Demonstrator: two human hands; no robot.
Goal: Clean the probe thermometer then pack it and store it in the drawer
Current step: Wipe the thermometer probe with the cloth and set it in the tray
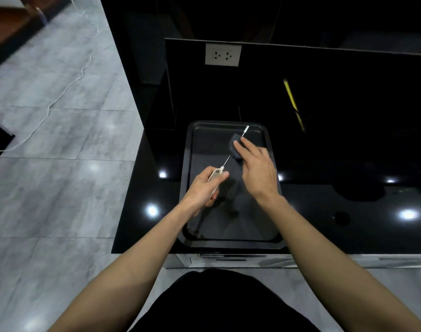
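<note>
left hand (204,188) fist-wrapped on the beige handle of one probe thermometer (218,174), over mid-tray | thin metal stem runs into a dark soft cloth (236,146) pinched by right hand (257,164); stem middle hidden, white tip near tray's (188,188) far edge | one black rimmed tray, glossy black counter (348,212) front-left corner

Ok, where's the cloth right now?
In the right hand, wrapped around the probe over the tray's far end.
</note>
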